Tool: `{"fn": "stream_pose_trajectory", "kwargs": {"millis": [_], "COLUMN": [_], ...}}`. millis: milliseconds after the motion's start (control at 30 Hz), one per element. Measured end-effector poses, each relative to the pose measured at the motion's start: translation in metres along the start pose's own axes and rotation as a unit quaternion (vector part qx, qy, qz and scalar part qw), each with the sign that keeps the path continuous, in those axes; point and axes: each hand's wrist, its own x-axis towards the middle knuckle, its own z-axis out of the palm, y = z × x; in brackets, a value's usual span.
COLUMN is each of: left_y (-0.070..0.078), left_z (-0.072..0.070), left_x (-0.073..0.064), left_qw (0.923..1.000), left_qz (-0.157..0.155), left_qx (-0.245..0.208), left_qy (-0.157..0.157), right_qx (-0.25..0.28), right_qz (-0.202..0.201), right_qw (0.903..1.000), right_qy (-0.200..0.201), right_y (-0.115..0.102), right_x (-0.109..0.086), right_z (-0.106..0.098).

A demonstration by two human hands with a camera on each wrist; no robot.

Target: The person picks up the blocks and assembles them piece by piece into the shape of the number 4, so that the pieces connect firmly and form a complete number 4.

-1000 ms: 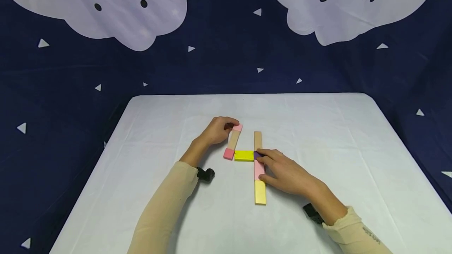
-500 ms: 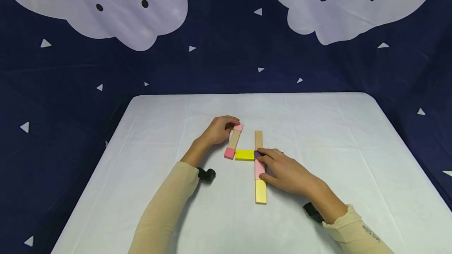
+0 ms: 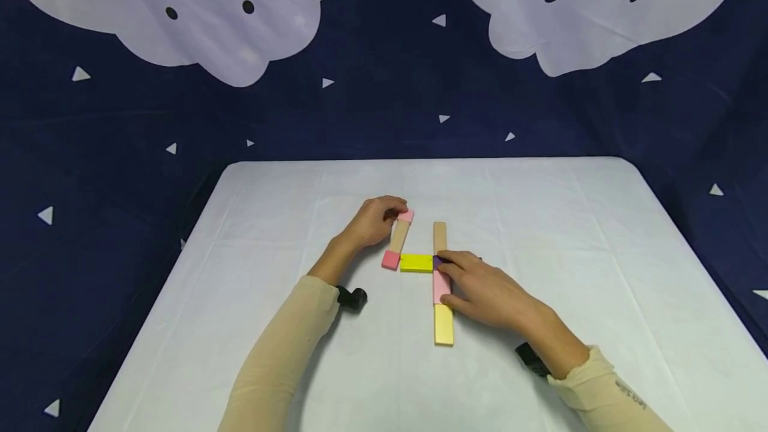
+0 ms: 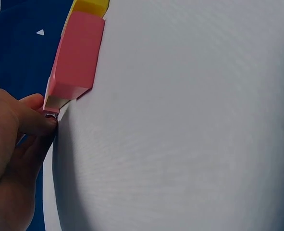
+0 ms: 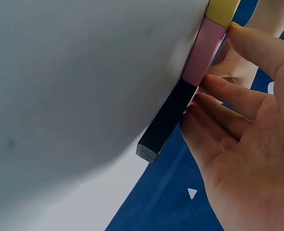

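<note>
My left hand [image 3: 373, 220] pinches the light pink block [image 3: 406, 215] at the far end of a slanted row. A natural wood block [image 3: 399, 237] and a darker pink block [image 3: 391, 260] continue that row toward me. My right hand [image 3: 489, 291] lies with extended fingers over the purple block [image 3: 437, 262], covering most of it, its thumb touching the pink block [image 3: 441, 287]. Between both rows lies a yellow-green block [image 3: 417, 263]. Another wood block [image 3: 440, 236] and a pale yellow block [image 3: 444, 325] extend the right column. In the right wrist view, fingertips touch the dark block's [image 5: 166, 118] side.
All blocks lie flat on a white-covered table [image 3: 288, 199]. Behind it hangs a dark blue cloth [image 3: 384, 105] with clouds and small white triangles. Black wrist cameras sit under both forearms, the left one [image 3: 353, 299] just above the table.
Both hands keep their places on the blocks, and the blocks stay put. Only the whole head view shifts very slightly.
</note>
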Motion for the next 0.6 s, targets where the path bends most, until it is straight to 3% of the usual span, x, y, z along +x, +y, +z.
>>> {"fn": "stream_pose_trajectory", "kwargs": {"millis": [300, 600], "left_y": [0.0021, 0.0053], "left_z": [0.0019, 0.0022], "left_x": [0.0009, 0.0003], "left_qw": [0.9998, 0.9998], "left_qz": [-0.014, -0.011], "left_qx": [0.015, 0.016], "left_qy": [0.004, 0.010], "right_qx": [-0.008, 0.005], "right_qz": [-0.019, -0.011], "right_qw": [0.9994, 0.9998], "right_qy": [0.028, 0.014], "right_y": [0.0000, 0.0013], "right_x": [-0.0024, -0.0053], "right_z": [0.0020, 0.0018]}}
